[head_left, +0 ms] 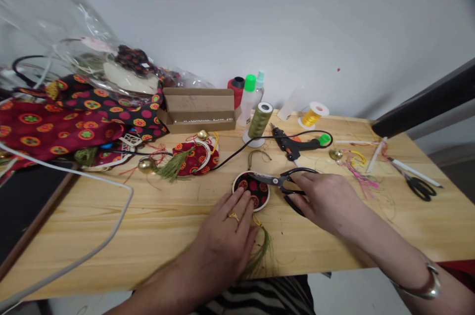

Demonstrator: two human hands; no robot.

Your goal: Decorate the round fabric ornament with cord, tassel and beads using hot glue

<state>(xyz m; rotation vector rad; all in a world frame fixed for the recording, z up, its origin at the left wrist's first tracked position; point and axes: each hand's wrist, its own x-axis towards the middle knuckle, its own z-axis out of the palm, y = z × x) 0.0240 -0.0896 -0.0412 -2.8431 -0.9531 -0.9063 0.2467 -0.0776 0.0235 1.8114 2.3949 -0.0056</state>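
Pale wood grain runs across our table (166,260), which meets a plain grey wall (260,23), and upright near its back edge we have an olive thread spool (260,122). Nearer to us than the spool lies our round ornament (262,187), flat on the wood: dark fabric with red and orange motifs inside a pale rim. Its cord loop (258,154) reaches toward the spool, and its olive tassel (265,246) trails on the side away from it.

Our left hand (226,228), a ring on one finger, grasps nothing; its fingers lie extended on the fabric, pressing the ornament to the table. Our right hand (321,194), in front of the spool and to its right, is closed around the black handles of the scissors (276,181), whose blades lie across the ornament's upper edge. We cannot tell whether the blades are parted.

Just right of the spool we see a glue gun (295,144), and farther right a roll of yellow thread (311,116); well to the right are other scissors (419,188). Left of the spool sit an open cardboard box (202,122), a red tasselled ornament (206,159) and, farthest off, heaped patterned cloth (55,119).
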